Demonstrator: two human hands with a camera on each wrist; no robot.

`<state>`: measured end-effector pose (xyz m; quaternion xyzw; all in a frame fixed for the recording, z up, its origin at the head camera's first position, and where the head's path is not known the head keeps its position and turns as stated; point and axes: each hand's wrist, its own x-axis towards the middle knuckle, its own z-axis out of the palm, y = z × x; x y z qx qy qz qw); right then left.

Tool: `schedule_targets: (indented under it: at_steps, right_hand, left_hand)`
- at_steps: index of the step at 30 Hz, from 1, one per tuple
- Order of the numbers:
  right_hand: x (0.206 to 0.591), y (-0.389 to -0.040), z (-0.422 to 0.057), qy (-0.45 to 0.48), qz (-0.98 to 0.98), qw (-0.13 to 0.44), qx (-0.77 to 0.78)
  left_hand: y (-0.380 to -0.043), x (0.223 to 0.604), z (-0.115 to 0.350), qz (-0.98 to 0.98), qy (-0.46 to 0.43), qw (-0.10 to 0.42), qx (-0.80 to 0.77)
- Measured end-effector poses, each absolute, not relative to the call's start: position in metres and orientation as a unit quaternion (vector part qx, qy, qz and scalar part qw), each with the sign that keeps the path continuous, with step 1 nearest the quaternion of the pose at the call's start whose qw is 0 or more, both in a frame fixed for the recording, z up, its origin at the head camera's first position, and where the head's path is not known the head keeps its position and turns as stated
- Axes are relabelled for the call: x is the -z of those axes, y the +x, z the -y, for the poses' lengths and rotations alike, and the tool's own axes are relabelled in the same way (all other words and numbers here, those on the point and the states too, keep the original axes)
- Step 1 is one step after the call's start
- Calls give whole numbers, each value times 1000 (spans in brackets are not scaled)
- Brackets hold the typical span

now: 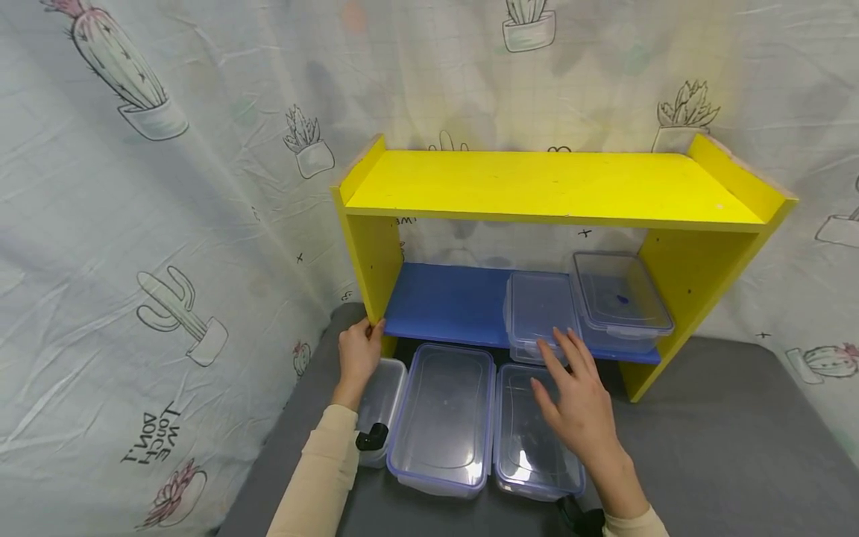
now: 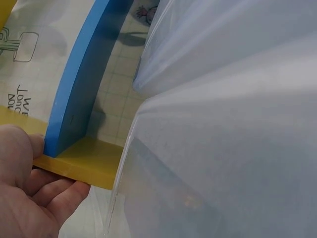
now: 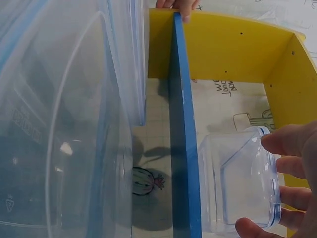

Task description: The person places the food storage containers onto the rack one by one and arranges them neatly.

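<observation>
My left hand grips the front edge of the yellow left side panel, beside the blue shelf board; the left wrist view shows its thumb and fingers on either side of the edge. A clear lidded food container sits on the blue board, its front slightly over the board's edge. Spread fingers of my right hand are at the front of this container, and the right wrist view has the fingertips along its lid rim. Right of it stands another clear lidded container, against the right side panel.
Below the blue board, a large clear container lies on the grey surface between a narrower one and another one. A yellow top board spans the shelf unit. Behind hangs a cactus-print sheet.
</observation>
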<state>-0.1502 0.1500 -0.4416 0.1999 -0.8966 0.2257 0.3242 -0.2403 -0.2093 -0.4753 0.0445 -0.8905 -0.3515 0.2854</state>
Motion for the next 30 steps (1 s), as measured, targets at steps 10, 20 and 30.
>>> schedule_targets:
  at_steps: [10,20,30]
  right_hand:
    - [447,-166,-151,198,901,321,-213]
    - [450,-173,-151,194,903,316,-215]
    - [452,-181,-149,189,905,311,-219]
  left_hand:
    - [-240,474,209,892,49,280,352]
    - [-239,476,208,894,58,268,354]
    - [-238,475,210,892,51,280,351]
